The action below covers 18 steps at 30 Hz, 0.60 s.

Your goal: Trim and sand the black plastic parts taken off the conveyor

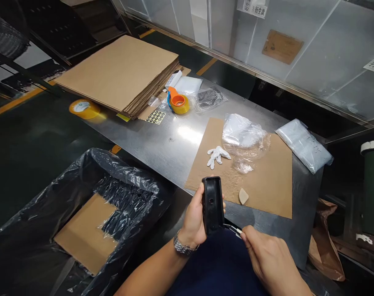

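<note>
My left hand [195, 218], a watch on its wrist, is wrapped round a black rectangular plastic part [212, 207] shaped like a shallow tray. The part is held tilted up in front of my body, its hollow side with a small round hole facing me. In my right hand [264, 253] I pinch a slim tool [236, 230] with a thin bent metal tip and a white section. That tip is at the part's lower right edge; whether it touches is unclear. Beyond my hands, a small beige block [243, 196] and crumpled white finger cots or glove [218, 156] lie on a cardboard sheet [276, 181].
The metal table [162, 144] bears a cardboard stack [119, 70], tape rolls [179, 102], a sticker sheet [155, 117], clear plastic bags [244, 131] and a wrapped packet [304, 144]. At left stands a container lined with black plastic [128, 172], holding dark parts [117, 218] and cardboard [85, 234].
</note>
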### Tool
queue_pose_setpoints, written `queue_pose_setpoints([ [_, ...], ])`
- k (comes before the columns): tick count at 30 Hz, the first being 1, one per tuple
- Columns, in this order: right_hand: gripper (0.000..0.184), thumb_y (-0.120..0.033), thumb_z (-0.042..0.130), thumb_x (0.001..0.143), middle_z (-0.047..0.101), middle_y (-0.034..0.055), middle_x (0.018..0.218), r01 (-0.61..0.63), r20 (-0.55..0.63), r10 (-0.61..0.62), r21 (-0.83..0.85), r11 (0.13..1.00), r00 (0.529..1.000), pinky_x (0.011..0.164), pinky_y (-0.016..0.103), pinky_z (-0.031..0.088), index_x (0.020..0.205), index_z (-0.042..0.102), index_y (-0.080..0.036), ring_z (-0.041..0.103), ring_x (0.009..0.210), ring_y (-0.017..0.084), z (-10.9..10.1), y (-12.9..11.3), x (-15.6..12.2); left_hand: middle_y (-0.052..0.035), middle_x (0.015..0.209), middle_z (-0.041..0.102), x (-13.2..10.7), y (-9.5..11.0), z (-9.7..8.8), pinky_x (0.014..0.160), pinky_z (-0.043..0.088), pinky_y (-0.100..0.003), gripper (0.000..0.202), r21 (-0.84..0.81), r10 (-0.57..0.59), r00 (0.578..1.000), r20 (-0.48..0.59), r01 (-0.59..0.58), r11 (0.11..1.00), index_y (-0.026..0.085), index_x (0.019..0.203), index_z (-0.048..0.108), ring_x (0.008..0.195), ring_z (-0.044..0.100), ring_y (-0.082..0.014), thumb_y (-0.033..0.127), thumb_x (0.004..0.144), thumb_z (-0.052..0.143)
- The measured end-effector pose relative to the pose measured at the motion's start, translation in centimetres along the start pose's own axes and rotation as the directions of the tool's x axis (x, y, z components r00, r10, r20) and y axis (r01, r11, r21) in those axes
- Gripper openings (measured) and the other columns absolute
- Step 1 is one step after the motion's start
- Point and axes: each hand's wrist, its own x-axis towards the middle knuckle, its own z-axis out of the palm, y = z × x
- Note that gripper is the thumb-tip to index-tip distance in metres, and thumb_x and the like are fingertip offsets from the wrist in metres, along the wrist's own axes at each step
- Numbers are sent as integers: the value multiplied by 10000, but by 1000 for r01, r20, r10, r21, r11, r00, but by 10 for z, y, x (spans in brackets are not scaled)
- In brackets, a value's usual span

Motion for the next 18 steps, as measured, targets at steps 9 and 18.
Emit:
queue_pose_setpoints([
  [9, 287, -271, 249, 932, 555, -69, 471, 18, 18, -17, -93, 996, 1000, 377, 248, 200, 687, 392, -229, 552, 365, 135, 2, -1, 2, -40, 694, 635, 2, 0, 2, 515, 488, -237, 427, 94, -34, 999, -4, 35, 995, 203, 1142, 542, 551, 598, -135, 465, 822, 438],
  [18, 213, -202, 331, 893, 549, -73, 476, 43, 46, -36, -165, 985, 998, 380, 265, 149, 686, 371, -231, 549, 355, 153, 1, -1, 1, -28, 688, 612, 2, -1, 4, 500, 481, -236, 434, 142, -12, 1000, 16, 10, 990, 244, 1196, 500, 538, 580, -129, 458, 823, 439],
])
